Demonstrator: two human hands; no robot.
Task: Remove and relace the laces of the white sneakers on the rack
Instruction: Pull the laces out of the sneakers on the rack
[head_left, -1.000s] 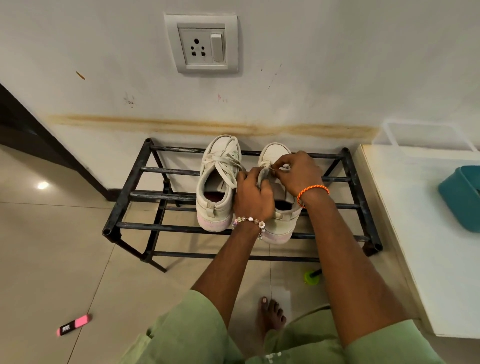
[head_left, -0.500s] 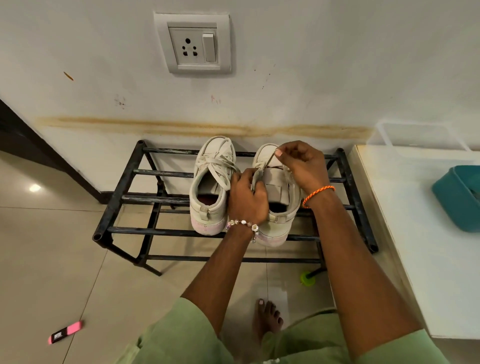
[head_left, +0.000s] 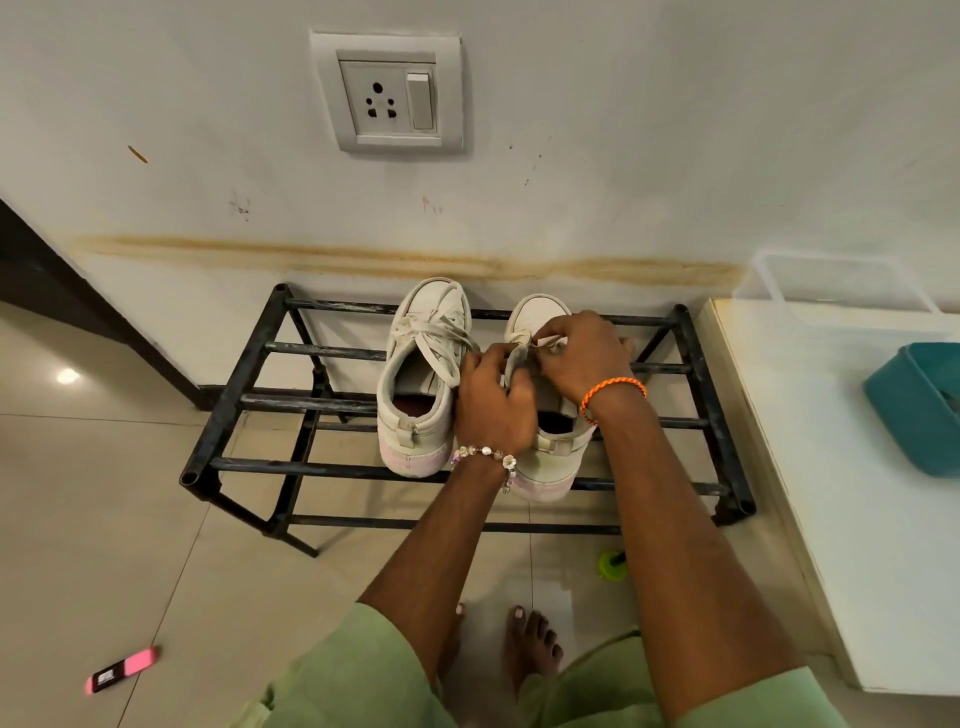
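Two white sneakers stand side by side on a black metal rack (head_left: 249, 364), toes to the wall. The left sneaker (head_left: 423, 379) is laced, with its bow tied. Over the right sneaker (head_left: 545, 457) both my hands work at the lace (head_left: 517, 358). My left hand (head_left: 493, 405), with a beaded bracelet on its wrist, grips the lace near the tongue. My right hand (head_left: 582, 353), with an orange thread on its wrist, pinches the lace close to the upper eyelets. My hands hide most of that sneaker's front.
A white cabinet top (head_left: 857, 493) with a teal tub (head_left: 914, 405) and a clear container (head_left: 836, 283) stands at the right. A pink marker (head_left: 122, 670) lies on the tiled floor at the left. A green object (head_left: 613, 565) sits under the rack. My bare feet (head_left: 530, 644) are just before the rack.
My right hand rose towards the toe with the lace, then came back down beside my left hand over the tongue. The view shifted slightly.
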